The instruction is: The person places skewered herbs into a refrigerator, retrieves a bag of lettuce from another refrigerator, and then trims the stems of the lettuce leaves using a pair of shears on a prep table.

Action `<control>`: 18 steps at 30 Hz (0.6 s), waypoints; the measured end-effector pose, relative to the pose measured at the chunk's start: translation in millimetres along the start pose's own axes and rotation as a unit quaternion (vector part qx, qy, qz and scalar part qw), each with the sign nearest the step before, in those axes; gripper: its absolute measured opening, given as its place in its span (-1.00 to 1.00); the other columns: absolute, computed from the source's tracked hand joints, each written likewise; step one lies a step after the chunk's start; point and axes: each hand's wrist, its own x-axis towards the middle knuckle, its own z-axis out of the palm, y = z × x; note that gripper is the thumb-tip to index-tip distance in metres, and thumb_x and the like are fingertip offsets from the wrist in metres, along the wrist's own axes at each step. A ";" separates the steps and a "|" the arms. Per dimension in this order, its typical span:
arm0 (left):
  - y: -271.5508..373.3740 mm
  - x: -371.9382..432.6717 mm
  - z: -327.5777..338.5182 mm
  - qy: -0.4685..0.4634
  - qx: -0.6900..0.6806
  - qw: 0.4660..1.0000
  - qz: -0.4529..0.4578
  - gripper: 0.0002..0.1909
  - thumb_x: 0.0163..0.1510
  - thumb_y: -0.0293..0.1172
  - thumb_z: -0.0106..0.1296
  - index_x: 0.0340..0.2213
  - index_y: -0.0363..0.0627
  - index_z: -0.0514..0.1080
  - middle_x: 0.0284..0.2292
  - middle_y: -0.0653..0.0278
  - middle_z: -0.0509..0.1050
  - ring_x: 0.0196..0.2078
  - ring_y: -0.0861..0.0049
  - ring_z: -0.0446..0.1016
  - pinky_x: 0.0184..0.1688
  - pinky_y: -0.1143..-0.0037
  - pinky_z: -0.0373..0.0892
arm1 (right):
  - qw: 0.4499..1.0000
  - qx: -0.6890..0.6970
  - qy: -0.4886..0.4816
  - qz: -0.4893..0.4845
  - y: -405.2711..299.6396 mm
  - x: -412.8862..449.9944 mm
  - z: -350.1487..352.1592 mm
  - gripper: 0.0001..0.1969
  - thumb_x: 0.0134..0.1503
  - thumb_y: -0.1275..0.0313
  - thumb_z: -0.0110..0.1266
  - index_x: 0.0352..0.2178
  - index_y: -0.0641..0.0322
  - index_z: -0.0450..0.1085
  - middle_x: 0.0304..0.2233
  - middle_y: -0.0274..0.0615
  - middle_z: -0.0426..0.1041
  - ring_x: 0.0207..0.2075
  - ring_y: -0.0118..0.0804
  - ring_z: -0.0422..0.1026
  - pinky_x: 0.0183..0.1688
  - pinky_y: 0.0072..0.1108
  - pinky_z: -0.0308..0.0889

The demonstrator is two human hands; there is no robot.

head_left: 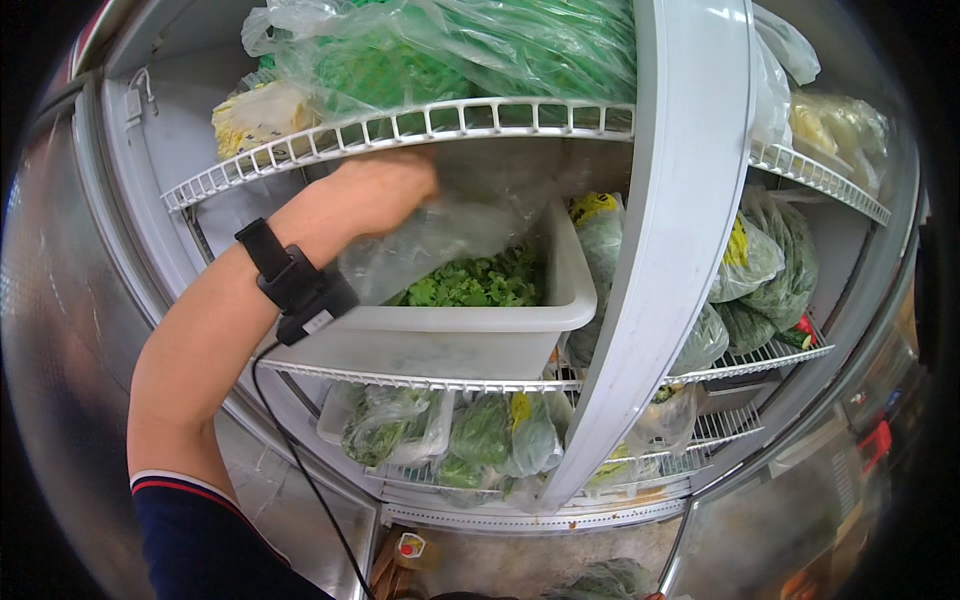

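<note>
My left hand reaches in under the upper shelf of a glass-door refrigerator, blurred and with its fingers curled. It grips a clear plastic bag that spreads over a white plastic bin. Leafy green herbs, which look like cilantro, lie inside the bin, partly covered by the film. A black strap with a small device and a cable is around my left wrist. My right hand is not plainly in view.
A white wire shelf runs just above my hand, carrying bagged green produce. The upright divider stands right of the bin. Bagged vegetables fill the lower shelf. Open glass doors flank both sides. An oil jug stands on the floor.
</note>
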 end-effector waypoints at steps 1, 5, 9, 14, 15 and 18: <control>-11.7 -1.9 15.9 -0.001 0.001 1.000 0.000 -0.64 -0.19 -0.63 -0.19 -0.33 -0.11 0.49 -0.19 0.13 0.36 -0.16 0.21 0.36 -0.11 0.42 0.30 | 1.000 0.000 -0.001 0.001 -11.2 -4.3 1.2 -0.79 0.13 0.30 -0.13 -0.33 0.22 0.31 -0.54 -0.31 0.30 -0.56 -0.43 0.22 -0.53 -0.58 0.18; -20.4 -7.8 35.4 0.095 0.165 0.980 0.053 -0.79 -0.12 -0.43 -0.11 -0.45 -0.24 0.46 -0.22 0.14 0.36 -0.12 0.21 0.32 -0.12 0.37 0.29 | 1.000 -0.001 0.009 0.025 -6.2 -1.3 -1.9 -0.77 0.14 0.27 -0.12 -0.29 0.20 0.29 -0.51 -0.32 0.30 -0.54 -0.47 0.22 -0.56 -0.62 0.16; 35.5 1.4 -13.0 -0.011 -0.026 1.000 -0.013 -0.63 -0.06 -0.20 -0.04 -0.41 -0.35 0.45 -0.20 0.05 0.38 -0.03 0.16 0.28 0.01 0.36 0.22 | 0.997 0.066 0.022 -0.033 16.4 6.6 -16.6 -0.77 0.13 0.24 -0.09 -0.32 0.19 0.30 -0.53 -0.34 0.28 -0.58 -0.50 0.21 -0.60 -0.63 0.14; 43.3 26.3 3.4 0.059 0.090 0.983 0.150 -0.69 -0.09 -0.27 0.01 -0.44 -0.35 0.43 -0.25 0.03 0.38 -0.05 0.15 0.26 0.00 0.40 0.21 | 0.996 0.049 0.033 0.063 -22.3 -4.7 -6.5 -0.77 0.13 0.25 -0.08 -0.31 0.20 0.30 -0.62 -0.40 0.24 -0.65 -0.51 0.15 -0.66 -0.61 0.09; 48.1 34.9 0.5 0.058 0.062 0.976 0.200 -0.71 -0.11 -0.33 0.01 -0.38 -0.33 0.39 -0.24 0.08 0.36 -0.07 0.21 0.27 -0.06 0.38 0.25 | 0.997 0.064 0.022 0.035 -19.7 -4.1 -6.4 -0.75 0.13 0.25 -0.09 -0.30 0.21 0.30 -0.64 -0.40 0.23 -0.67 -0.49 0.15 -0.66 -0.61 0.10; 66.5 52.3 -2.3 -0.013 -0.105 0.969 0.223 -0.70 -0.12 -0.46 -0.02 -0.30 -0.34 0.33 -0.24 0.05 0.37 -0.10 0.25 0.32 -0.13 0.37 0.31 | 0.998 0.068 0.005 -0.002 -3.2 0.5 -9.1 -0.76 0.13 0.27 -0.11 -0.29 0.24 0.30 -0.64 -0.39 0.23 -0.67 -0.46 0.17 -0.66 -0.61 0.12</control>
